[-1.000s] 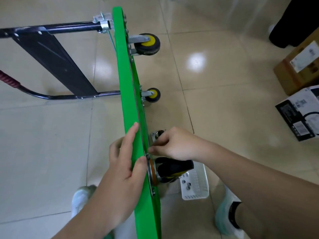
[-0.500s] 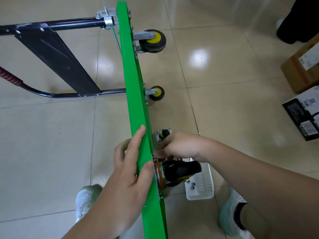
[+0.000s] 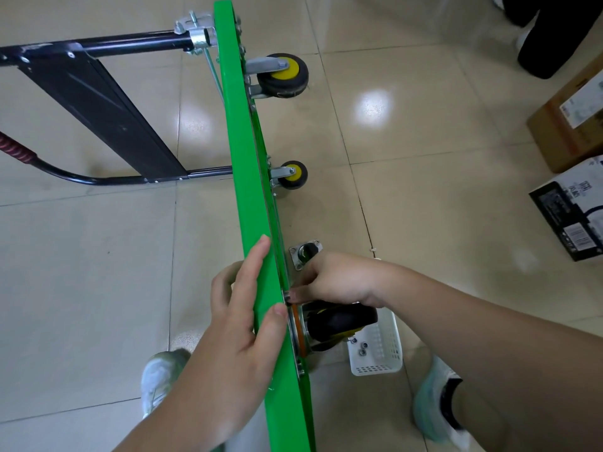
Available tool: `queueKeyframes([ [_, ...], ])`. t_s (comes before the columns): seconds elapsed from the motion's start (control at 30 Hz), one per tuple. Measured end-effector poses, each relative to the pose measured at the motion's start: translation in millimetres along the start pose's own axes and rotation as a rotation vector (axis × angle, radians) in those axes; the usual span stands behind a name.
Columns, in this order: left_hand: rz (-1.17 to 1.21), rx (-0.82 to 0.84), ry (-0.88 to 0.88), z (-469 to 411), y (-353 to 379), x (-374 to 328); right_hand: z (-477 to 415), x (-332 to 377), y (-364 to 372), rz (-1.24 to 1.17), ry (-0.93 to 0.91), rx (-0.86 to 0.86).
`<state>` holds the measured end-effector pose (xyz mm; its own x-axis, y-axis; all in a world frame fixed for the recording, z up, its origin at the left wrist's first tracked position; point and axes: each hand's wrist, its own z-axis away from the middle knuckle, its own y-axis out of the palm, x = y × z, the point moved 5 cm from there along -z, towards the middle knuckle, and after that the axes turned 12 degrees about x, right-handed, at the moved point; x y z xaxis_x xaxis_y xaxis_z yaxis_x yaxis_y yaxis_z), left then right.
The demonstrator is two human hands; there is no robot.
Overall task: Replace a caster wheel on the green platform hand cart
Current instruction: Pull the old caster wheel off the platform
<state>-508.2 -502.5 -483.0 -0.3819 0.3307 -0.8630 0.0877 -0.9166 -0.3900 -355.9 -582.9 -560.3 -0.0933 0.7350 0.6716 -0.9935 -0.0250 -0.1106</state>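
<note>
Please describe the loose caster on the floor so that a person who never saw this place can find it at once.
Start at the green platform, standing on edge. On its wheel side, just beyond the right hand, the loose caster lies on the floor tiles. Unlike the yellow-hubbed wheels, it is bolted to nothing, and its silver mounting plate shows.

Number of views: one, worn on the person's head
Direction: forward and steeply down, to the tiled floor (image 3: 424, 223)
Nearness: close to both hands; the left hand (image 3: 241, 324) and the right hand (image 3: 336, 278) fill the low middle
Field: wide-angle, lines bend at the edges; the green platform (image 3: 248, 177) runs from top to bottom
Low edge: the person's shoes (image 3: 163, 376)
Shared part: none, only one view
</note>
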Motion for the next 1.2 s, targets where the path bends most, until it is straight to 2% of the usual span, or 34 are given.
queueKeyframes([
  [0.2,-0.001,0.006,0.005,-0.1,-0.4,-0.2,0.2,-2.1,0.4,-0.054,-0.009,0.062],
  [0.4,-0.012,0.011,0.008,0.0,-0.2,1.2,-2.0,-2.6,-2.8,-0.006,-0.014,0.024],
  [0.57,-0.017,0.014,0.017,0.1,0.4,0.4,-3.8,-4.4,-0.6,-0.097,-0.025,0.065],
  [0.77,-0.008,0.004,0.021,-0.4,-0.1,0.6,-0.7,-2.7,-0.6,-0.017,-0.01,0.062],
  [1.03,-0.015,0.007,0.016,0.0,0.7,1.4,-4.3,-5.0,1.9,-0.088,0.008,0.1],
  [1.2,-0.013,0.014,0.015,-0.2,1.3,0.7,-1.7,-1.2,0.9,0.018,0.02,0.086],
])
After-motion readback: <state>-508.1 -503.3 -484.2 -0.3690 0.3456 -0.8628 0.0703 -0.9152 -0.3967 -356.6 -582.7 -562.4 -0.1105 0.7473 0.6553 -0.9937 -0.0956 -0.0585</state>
